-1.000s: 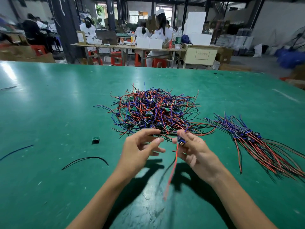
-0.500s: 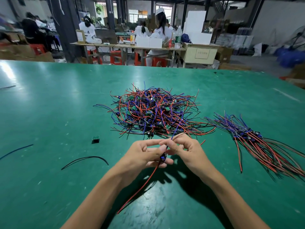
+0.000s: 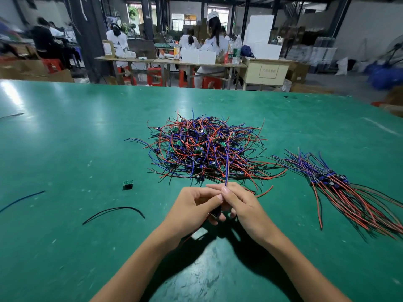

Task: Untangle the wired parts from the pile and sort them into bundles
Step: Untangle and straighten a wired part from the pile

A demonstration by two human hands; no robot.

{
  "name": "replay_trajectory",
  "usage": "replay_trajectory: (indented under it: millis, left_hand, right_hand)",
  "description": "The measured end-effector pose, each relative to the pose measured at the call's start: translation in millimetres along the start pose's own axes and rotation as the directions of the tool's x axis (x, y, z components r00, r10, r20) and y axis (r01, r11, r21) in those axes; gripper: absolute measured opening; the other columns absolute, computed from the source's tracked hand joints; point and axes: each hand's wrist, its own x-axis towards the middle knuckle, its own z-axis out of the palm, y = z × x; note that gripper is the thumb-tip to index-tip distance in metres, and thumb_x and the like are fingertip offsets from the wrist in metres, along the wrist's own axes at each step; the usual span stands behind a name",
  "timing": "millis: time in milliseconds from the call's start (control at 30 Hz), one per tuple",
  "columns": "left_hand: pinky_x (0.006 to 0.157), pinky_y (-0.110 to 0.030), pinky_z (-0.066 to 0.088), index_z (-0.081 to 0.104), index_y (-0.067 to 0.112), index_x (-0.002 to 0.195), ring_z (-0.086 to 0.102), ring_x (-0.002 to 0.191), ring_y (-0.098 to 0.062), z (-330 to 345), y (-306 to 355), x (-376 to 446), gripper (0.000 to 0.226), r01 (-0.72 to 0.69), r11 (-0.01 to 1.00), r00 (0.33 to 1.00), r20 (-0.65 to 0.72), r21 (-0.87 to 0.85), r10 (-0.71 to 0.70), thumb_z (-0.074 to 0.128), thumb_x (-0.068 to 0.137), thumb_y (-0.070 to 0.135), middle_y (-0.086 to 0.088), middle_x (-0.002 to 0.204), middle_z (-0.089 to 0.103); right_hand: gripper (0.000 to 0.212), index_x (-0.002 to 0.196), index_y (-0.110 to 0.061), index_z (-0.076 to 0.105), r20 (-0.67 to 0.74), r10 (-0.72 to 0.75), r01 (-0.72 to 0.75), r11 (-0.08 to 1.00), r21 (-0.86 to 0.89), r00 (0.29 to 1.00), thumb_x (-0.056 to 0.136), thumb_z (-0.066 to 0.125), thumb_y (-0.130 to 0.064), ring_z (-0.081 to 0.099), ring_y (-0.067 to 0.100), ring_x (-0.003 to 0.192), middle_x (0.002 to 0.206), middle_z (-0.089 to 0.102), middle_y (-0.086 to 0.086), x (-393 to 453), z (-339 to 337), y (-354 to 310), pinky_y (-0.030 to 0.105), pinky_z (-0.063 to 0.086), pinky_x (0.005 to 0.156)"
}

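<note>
A tangled pile of red, blue and black wired parts [image 3: 205,147] lies in the middle of the green table [image 3: 65,131]. A sorted bundle [image 3: 340,188] lies to its right, wires laid parallel. Just in front of the pile my left hand [image 3: 192,210] and my right hand [image 3: 244,205] meet around one wired part [image 3: 216,212]. Its small dark body shows between my fingers. Its blue wire [image 3: 226,166] rises from my right fingertips back over the pile. Both hands have fingers curled on this part.
A small green component [image 3: 128,184] lies alone left of the pile. Loose black wire [image 3: 113,211] and a dark blue wire [image 3: 21,199] lie further left. Beyond the table's far edge, people sit at workbenches with red stools.
My hands have drawn together on the part. The red wire that hung below them is now out of sight, and a blue wire now stands up from my right fingers.
</note>
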Motion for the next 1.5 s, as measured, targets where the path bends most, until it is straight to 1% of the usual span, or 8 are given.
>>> replay_trajectory:
  millis: [267,367,500,667,900,1000,1133,1500]
  left_hand:
    - [0.053,-0.025,0.050,0.081,0.009,0.076,0.060,0.053,-0.019,-1.1,-5.1,3.5,0.027,-0.065,0.997,0.996,-0.053,0.049,0.068,0.064,0.097,0.009,-0.017,0.069,0.069]
    - [0.050,-0.022,0.048,0.081,0.005,0.077,0.060,0.049,-0.016,1.3,-5.9,3.6,0.024,-0.018,1.000,1.000,-0.013,0.025,0.019,0.065,0.095,0.005,-0.012,0.065,0.069]
    - [0.047,-0.022,0.048,0.080,0.004,0.080,0.059,0.046,-0.014,3.6,-3.6,-0.1,0.021,0.058,0.998,0.994,0.093,-0.001,-0.057,0.065,0.094,0.003,-0.011,0.069,0.072]
    - [0.048,-0.024,0.050,0.079,0.007,0.079,0.059,0.048,-0.015,3.2,-1.5,-3.4,0.023,0.118,0.991,0.971,0.200,0.056,-0.127,0.063,0.095,0.004,-0.011,0.070,0.072]
    - [0.049,-0.023,0.051,0.078,0.004,0.089,0.060,0.051,-0.014,0.5,-2.7,-1.7,0.020,0.182,0.982,0.978,0.110,-0.040,-0.177,0.061,0.098,0.009,-0.011,0.078,0.073]
    - [0.051,-0.021,0.052,0.078,0.003,0.094,0.061,0.054,-0.014,-1.6,-3.5,-1.0,0.018,0.178,0.981,0.982,0.078,-0.082,-0.172,0.061,0.097,0.009,-0.010,0.082,0.073]
    - [0.057,-0.022,0.055,0.075,0.001,0.107,0.066,0.061,-0.017,-2.7,-4.1,3.0,0.022,0.164,0.977,0.986,0.033,-0.133,-0.161,0.064,0.095,0.016,-0.014,0.093,0.075]
    - [0.058,-0.023,0.057,0.073,0.005,0.111,0.070,0.062,-0.018,-22.1,-4.3,4.4,0.021,0.105,0.994,0.994,-0.009,-0.030,-0.105,0.070,0.093,0.013,-0.014,0.096,0.078]
  right_hand:
    - [0.034,0.095,-0.021,0.073,-0.174,-0.101,0.085,0.992,-0.098,0.980,0.096,0.041,-0.029,0.066,0.017,0.067,0.081,0.070,-0.004,-1.5,15.0,8.0,0.028,0.052,0.061]
    - [0.032,0.092,-0.021,0.068,-0.290,-0.022,0.019,1.000,-0.013,0.957,0.091,0.038,-0.033,0.054,0.013,0.048,0.058,0.056,-0.004,4.2,16.0,9.6,0.022,0.042,0.048]
    - [0.034,0.087,-0.023,0.067,-0.473,0.049,-0.067,0.998,-0.022,0.880,0.086,0.036,-0.037,0.051,0.012,0.049,0.060,0.055,-0.007,14.8,-2.7,9.2,0.028,0.037,0.057]
    - [0.034,0.083,-0.018,0.067,-0.615,0.161,-0.079,0.984,0.158,0.772,0.100,0.037,-0.012,0.045,0.007,0.041,0.066,0.052,-0.001,22.9,-19.5,6.3,0.020,0.033,0.039]
    - [0.034,0.088,-0.024,0.068,-0.598,-0.030,0.099,0.992,0.083,0.801,0.106,0.039,-0.023,0.046,0.010,0.052,0.083,0.070,-0.002,13.8,-19.6,-0.4,0.017,0.036,0.045]
    - [0.029,0.095,-0.023,0.072,-0.437,-0.067,0.085,0.996,0.022,0.897,0.099,0.046,-0.036,0.052,0.010,0.059,0.090,0.074,0.001,7.4,-14.1,-1.0,0.017,0.040,0.048]
    - [0.025,0.090,-0.013,0.073,-0.235,-0.020,0.021,1.000,-0.001,0.972,0.105,0.054,-0.022,0.060,0.007,0.066,0.086,0.072,0.005,3.7,-0.9,1.2,0.018,0.050,0.055]
    - [0.024,0.102,-0.014,0.059,-0.404,0.181,-0.006,0.918,0.398,0.897,0.108,0.044,-0.032,0.074,0.023,0.066,0.093,0.078,0.014,9.6,-16.1,-4.4,0.027,0.060,0.054]
